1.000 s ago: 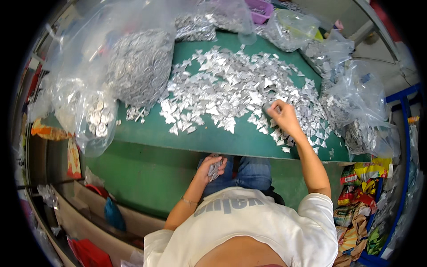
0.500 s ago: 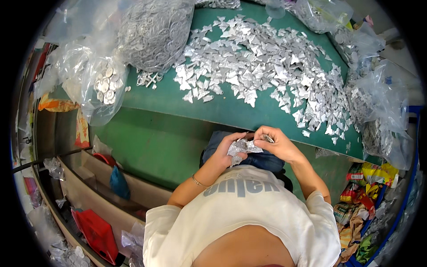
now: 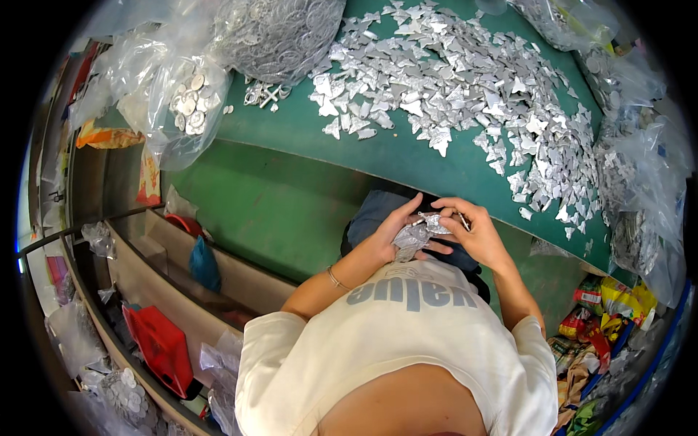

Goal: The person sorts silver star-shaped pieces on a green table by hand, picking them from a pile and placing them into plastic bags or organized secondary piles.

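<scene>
Both hands meet over the lap, just below the table edge. Left hand [image 3: 389, 236] is cupped around a small stack of silver foil pieces [image 3: 411, 236], fingers curled under it and thumb on top. Right hand [image 3: 476, 232] pinches the upper end of the same stack, fingertips closed on the foil; the two hands touch at the stack. A thin bracelet [image 3: 334, 278] sits on the left wrist. Beneath the hands lie blue jeans [image 3: 371, 214]. Farther out, the green table [image 3: 407, 163] carries a wide heap of loose silver foil pieces [image 3: 465, 87]. At its left end a clear plastic bag [image 3: 185, 102] holds round silver discs, and another bulging bag [image 3: 280, 29] sits behind it. More clear bags [image 3: 640, 189] crowd the right edge.
</scene>
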Action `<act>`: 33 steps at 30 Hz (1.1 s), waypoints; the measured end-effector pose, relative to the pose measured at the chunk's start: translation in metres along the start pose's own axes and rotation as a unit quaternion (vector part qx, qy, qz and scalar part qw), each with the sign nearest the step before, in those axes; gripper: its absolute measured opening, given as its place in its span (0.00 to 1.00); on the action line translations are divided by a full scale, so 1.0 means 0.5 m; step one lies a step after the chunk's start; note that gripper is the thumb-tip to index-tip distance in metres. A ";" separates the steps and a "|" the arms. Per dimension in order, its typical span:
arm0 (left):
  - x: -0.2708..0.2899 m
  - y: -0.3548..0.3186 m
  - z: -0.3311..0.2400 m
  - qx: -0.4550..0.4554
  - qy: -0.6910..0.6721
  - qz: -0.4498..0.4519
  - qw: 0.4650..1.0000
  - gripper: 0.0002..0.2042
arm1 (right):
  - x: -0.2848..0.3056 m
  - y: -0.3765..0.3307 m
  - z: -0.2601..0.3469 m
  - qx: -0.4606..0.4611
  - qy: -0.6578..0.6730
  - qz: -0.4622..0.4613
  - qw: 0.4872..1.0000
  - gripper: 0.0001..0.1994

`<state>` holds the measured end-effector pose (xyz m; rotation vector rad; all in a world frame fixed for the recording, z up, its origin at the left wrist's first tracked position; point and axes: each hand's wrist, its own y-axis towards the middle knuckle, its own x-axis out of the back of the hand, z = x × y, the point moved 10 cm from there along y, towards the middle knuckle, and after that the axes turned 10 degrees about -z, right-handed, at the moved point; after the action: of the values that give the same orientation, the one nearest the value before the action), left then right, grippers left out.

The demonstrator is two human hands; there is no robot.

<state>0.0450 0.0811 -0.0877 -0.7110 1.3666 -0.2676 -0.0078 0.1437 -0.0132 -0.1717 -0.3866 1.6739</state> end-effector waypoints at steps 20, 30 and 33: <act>0.083 -0.023 -0.007 -0.077 -0.135 -0.030 0.987 0.09 | 0.109 -0.005 0.096 0.211 -0.027 -0.174 0.961 0.06; 0.087 -0.068 0.030 -0.102 -0.038 -0.074 0.991 0.20 | 0.105 0.028 0.073 0.225 -0.006 -0.196 0.954 0.06; 0.114 -0.059 -0.003 -0.180 0.112 -0.135 0.968 0.14 | 0.104 0.025 0.071 0.242 -0.011 -0.210 0.947 0.06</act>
<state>0.0622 0.0258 -0.1154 -1.2054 1.5510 -0.3257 -0.0386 0.1882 0.0214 0.2794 -0.0123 1.3004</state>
